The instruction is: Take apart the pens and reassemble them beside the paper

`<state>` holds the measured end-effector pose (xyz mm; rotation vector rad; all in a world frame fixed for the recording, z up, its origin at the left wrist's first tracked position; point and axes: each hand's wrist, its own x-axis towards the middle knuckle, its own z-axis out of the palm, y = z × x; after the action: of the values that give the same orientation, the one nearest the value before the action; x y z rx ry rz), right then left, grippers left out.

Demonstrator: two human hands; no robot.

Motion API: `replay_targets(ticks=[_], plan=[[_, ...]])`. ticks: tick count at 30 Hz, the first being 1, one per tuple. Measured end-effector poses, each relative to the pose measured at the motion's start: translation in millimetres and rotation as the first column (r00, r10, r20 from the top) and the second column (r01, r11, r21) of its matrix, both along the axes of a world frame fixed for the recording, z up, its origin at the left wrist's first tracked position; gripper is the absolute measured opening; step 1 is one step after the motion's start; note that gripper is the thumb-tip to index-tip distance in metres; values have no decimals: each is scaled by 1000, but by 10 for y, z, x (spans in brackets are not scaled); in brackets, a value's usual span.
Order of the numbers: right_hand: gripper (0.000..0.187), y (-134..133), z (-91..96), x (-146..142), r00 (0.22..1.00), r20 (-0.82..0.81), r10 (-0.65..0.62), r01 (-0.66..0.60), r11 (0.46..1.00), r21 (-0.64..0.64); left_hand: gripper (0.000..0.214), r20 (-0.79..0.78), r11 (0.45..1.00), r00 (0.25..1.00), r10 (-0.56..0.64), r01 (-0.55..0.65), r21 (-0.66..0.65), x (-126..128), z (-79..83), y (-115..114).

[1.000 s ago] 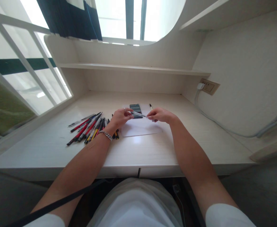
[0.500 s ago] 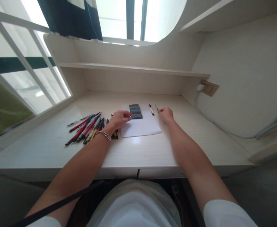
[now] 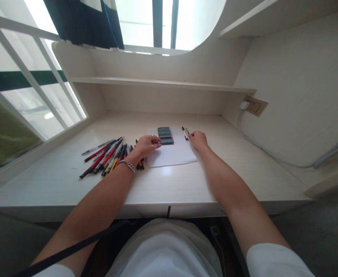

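Note:
My right hand [image 3: 198,139] pinches a slim pen [image 3: 187,131] at the right edge of a white sheet of paper [image 3: 173,157]. Close on its left lies a black-and-white pen [image 3: 184,133], nearly parallel to it. Over the paper's left side rests my left hand [image 3: 147,145], fingers loosely bent and the thumb a little apart, with nothing visible in its grasp. Its fingertips reach the lower left corner of a dark, blurred-out rectangular item [image 3: 165,136] on the paper. Whether they press on that item I cannot tell.
A heap of pens [image 3: 107,156], red, black, yellow and clear, is spread left of my left hand, some partly under the wrist. The pale desk [image 3: 169,188] has a low shelf [image 3: 163,82] behind it. At right, a cable [image 3: 267,154] runs from a wall socket [image 3: 255,105].
My right hand has shifted slightly left with its pen, bringing it close beside the black-and-white pen. My left hand has stayed almost still.

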<state>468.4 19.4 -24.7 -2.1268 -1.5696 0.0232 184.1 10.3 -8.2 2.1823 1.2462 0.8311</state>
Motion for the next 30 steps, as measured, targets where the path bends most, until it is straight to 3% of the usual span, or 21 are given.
replay_targets(ticks=[9,25,30], plan=[[24,-8,-7,30,994,17,107,-107,994,-13,26,-12,1000,1000,7,-7,2,-9,14,-9],[25,-36,23,-29,991,30,132,-132,991,-20,27,-22,1000,1000,6,-6,1,-10,45,-42],[24,-43,26,-47,991,18,133,-133,991,-31,26,-97,998,994,41,-37,45,-12,80,-60]])
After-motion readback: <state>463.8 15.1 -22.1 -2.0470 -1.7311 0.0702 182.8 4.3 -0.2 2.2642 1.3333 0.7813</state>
